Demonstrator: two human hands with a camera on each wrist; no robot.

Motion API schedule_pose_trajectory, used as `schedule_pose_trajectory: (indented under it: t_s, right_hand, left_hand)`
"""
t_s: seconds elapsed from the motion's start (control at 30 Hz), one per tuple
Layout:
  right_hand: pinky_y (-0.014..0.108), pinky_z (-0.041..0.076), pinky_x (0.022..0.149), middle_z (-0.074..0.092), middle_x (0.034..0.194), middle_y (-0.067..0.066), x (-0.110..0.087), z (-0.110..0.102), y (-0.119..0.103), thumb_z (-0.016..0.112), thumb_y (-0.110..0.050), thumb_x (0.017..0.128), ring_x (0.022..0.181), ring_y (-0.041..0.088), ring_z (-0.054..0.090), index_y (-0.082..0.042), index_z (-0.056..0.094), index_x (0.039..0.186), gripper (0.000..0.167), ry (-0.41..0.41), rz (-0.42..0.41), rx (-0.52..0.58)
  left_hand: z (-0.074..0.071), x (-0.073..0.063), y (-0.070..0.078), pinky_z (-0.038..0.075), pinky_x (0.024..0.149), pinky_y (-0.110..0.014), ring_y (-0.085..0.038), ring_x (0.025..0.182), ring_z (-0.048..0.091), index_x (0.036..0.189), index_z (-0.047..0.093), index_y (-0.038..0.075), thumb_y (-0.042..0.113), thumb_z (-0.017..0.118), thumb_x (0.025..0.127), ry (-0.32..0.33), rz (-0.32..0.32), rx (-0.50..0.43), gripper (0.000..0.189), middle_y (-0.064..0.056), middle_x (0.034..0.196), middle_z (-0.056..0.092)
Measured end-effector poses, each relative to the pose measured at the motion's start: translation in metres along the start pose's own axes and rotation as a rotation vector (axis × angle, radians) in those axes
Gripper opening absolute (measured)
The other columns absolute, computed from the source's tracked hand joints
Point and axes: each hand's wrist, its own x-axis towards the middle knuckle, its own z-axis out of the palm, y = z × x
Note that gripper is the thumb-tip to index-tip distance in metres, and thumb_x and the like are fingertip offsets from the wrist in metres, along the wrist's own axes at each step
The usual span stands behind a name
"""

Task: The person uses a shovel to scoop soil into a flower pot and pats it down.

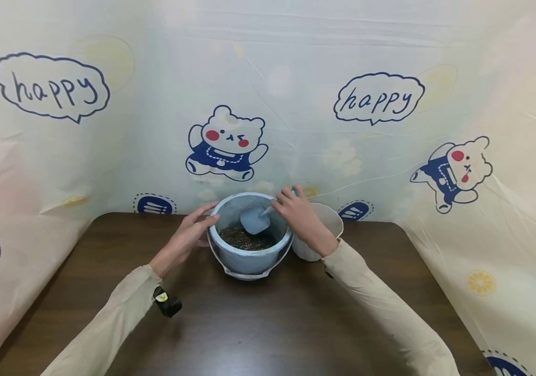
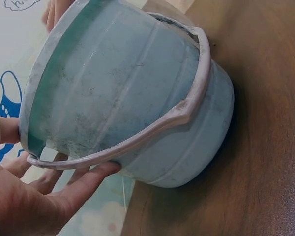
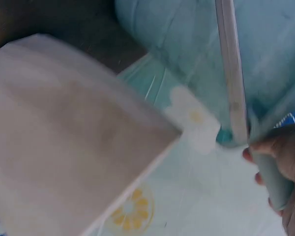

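Here, at the centre of the frame from the head, stands the round, light-blue plastic bucket with dark, crumbly soil in its lower part. My left hand is on its left side: my thumb meets the rim while my other fingers lie, spread a little, against the outer wall, so I hold the edge between them. In the left wrist view, the pale, curved bail handle hangs across the wall, above my fingertips.

My right hand, right of centre, is closed around the grip of a small blue shovel. Its flat blade tilts inside the bucket; whether it touches the soil, I can't tell. Behind my right wrist, just beside the bucket, sits a white, ribbed container.

Everything rests on a dark brown wooden table, filling the lower middle, with a pale printed cloth across the top.
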Motion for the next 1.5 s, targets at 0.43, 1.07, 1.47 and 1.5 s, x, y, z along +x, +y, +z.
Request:
schedule_pose_trajectory:
  t_s: [0.43,1.07,1.47,1.5]
  right_hand:
    - [0.04,0.028,0.084,0.064,0.085,0.002,0.036,0.01,-0.033,0.063,-0.006,0.104,0.086,0.022,0.04,-0.018,0.077,0.078,0.032,-0.048,-0.072,-0.093]
    - [0.037,0.026,0.078,0.067,0.093,0.007,0.033,0.02,-0.024,0.072,-0.014,0.099,0.085,0.023,0.046,-0.015,0.075,0.072,0.028,-0.048,-0.03,0.224]
    - [0.035,0.019,0.076,0.057,0.084,0.004,0.03,0.025,-0.019,0.081,-0.027,0.091,0.078,0.02,0.029,-0.017,0.085,0.094,0.011,-0.101,-0.046,0.515]
    - [0.035,0.019,0.076,0.057,0.084,0.003,0.029,0.026,-0.019,0.082,-0.027,0.091,0.078,0.02,0.03,-0.016,0.085,0.095,0.012,-0.109,-0.047,0.528]
  left_hand:
    - [0.001,0.001,0.001,0.051,0.102,-0.066,-0.045,0.144,0.041,0.165,0.033,0.018,0.03,0.052,0.111,0.001,0.0,0.006,0.059,-0.025,0.16,0.038]
    - [0.0,-0.001,0.0,0.057,0.093,-0.051,-0.044,0.141,0.044,0.165,0.034,0.018,0.031,0.052,0.111,0.01,0.005,0.02,0.058,-0.024,0.161,0.038]
    - [0.002,-0.001,-0.001,0.06,0.088,-0.047,-0.04,0.134,0.05,0.164,0.036,0.017,0.032,0.053,0.11,0.035,0.012,0.011,0.058,-0.025,0.156,0.042]
    - [0.002,-0.001,-0.002,0.06,0.088,-0.047,-0.04,0.134,0.05,0.164,0.036,0.016,0.031,0.053,0.11,0.035,0.013,0.011,0.058,-0.025,0.156,0.042]
